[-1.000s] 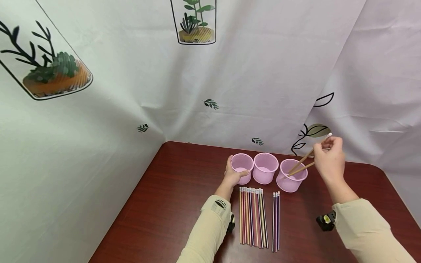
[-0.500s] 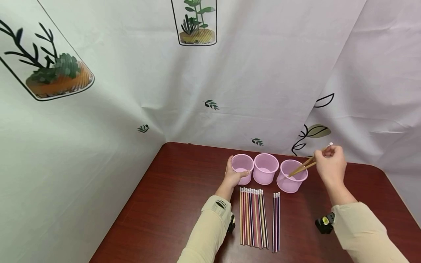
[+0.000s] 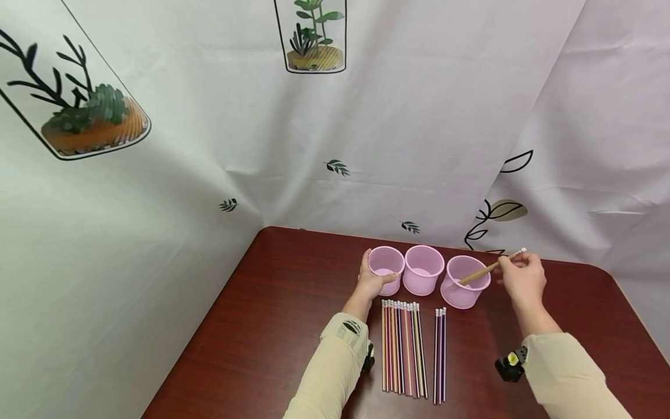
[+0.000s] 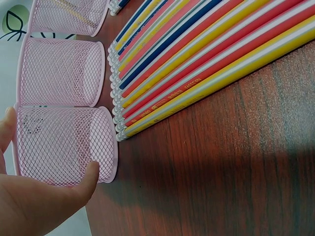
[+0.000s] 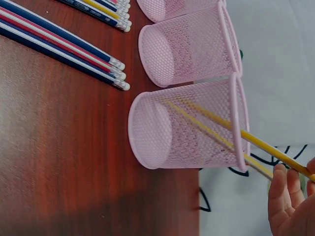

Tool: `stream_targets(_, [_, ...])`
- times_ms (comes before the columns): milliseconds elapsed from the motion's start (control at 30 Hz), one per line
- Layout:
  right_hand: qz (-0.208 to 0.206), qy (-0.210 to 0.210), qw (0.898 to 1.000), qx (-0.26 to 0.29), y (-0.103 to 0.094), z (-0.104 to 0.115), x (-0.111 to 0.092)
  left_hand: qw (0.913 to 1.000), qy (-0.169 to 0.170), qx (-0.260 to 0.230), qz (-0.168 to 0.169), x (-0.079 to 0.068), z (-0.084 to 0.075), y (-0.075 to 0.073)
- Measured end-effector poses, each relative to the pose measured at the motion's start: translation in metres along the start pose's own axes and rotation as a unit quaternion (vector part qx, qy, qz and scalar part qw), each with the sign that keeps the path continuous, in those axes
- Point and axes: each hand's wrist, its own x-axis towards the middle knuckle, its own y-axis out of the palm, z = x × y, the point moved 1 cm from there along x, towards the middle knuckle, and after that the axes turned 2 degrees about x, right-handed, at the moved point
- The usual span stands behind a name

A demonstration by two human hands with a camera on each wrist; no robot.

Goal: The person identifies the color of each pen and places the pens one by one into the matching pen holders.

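Cloth backdrop (image 3: 398, 128): pale, printed with jars of plants and leaves, rising behind the middle cup (image 3: 419, 284).
Table (image 3: 262, 326): dark red-brown wood grain, under the middle cup and spreading to both sides of it.
Sleeves: two, beige; the left sleeve (image 3: 332, 361) comes in from the near left of the middle cup, the right sleeve (image 3: 567, 372) from its near right.
Pencil row (image 3: 403, 349): red, yellow and dark blue striped pencils side by side, flat on the table on the near side of the middle cup, eraser ends toward it.
Cups: three in pink mesh, upright; the left cup (image 3: 384, 259) just left of the middle cup, the right cup (image 3: 462, 295) just right of it.
Right hand (image 3: 525, 282): to the right of the middle cup, beyond the right cup's rim, fingers pinching the upper yellow pencil (image 5: 266, 146) near its eraser end.
Left hand (image 3: 369, 284): to the left of the middle cup, grasping the left cup, thumb against the mesh.
Three pencils (image 3: 439, 356): blue and red with white, flat, nearer the person than the middle cup and slightly right of it.
Yellow pencils: right of the middle cup, both slanting inside the right cup; the lower yellow pencil (image 5: 211, 133) passes behind the fingertips, whether gripped I cannot tell.
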Motion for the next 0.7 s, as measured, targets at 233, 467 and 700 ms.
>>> stream_targets(233, [0.002,0.031,0.999,0.028,0.003,-0.009,-0.003,1.0,0.0,-0.005,-0.002,0.0,0.0,0.0])
stream_targets(467, [0.016,0.051,0.998,0.028,0.005,-0.019,-0.001,1.0,0.001,-0.009,-0.002,0.0,0.0,-0.001])
stream_targets(700, [0.032,0.066,0.996,0.041,0.005,-0.025,0.0,0.9999,0.0,-0.014,-0.002,-0.002,-0.001,0.0])
